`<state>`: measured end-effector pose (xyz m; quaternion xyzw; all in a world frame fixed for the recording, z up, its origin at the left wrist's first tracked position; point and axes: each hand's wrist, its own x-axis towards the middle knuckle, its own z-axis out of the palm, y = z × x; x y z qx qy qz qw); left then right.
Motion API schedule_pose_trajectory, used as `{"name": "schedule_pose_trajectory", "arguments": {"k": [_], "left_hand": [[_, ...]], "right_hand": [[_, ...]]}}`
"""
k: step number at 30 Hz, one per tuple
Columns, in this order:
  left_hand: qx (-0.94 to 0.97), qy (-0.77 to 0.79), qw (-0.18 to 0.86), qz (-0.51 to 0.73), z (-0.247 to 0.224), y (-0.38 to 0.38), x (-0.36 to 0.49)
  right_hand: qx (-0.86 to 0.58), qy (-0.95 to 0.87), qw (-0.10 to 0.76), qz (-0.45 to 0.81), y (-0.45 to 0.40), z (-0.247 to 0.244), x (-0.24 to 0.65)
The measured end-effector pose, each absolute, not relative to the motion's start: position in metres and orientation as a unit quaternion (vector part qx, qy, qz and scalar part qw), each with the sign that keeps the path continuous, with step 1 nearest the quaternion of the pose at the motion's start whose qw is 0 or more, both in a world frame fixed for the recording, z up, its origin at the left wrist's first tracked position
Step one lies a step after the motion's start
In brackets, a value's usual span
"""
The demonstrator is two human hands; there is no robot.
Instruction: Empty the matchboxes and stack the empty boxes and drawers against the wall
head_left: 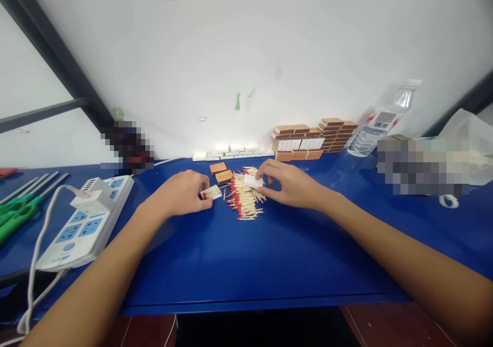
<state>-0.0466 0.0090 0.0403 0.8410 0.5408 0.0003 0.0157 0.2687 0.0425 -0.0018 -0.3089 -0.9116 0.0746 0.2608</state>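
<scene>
Matchbox trays [218, 192]: left hand [188, 192] pinches one, right hand [287, 182] one; two orange boxes [223, 177] nearby

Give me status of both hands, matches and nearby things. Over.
Left hand: holding white tray, matches inside. Right hand: gripping white piece at match pile. Two matchboxes beside pile.

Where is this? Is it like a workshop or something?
Maybe a simple indoor workspace; I can't tell exactly where. A blue table stands by a white wall, with loose matches, stacked matchboxes and a power strip on it.
</scene>
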Motion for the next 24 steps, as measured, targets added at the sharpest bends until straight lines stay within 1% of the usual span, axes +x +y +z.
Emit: {"name": "schedule_pose_trajectory", "arguments": {"k": [9,17,21,24], "left_hand": [[0.845,0.535,0.02,0.008,0.0417,0.0067,-0.0455],[0.847,0.531,0.024,0.003,0.0403,0.0076,-0.0475],[0.85,0.525,0.026,0.006,0.0391,0.008,-0.0481],[0.851,0.525,0.025,0.007,0.0386,0.0089,-0.0483]], "right_hand": [[-0.363,-0.89,0.246,0.124,0.0427,-0.0013,0.2653],[-0.362,-0.864,0.312,0.16,0.0414,0.0025,0.2638],[-0.367,-0.857,0.312,0.181,0.0422,0.0037,0.2651],[-0.374,-0.845,0.328,0.194,0.0456,0.0017,0.2672]]}}
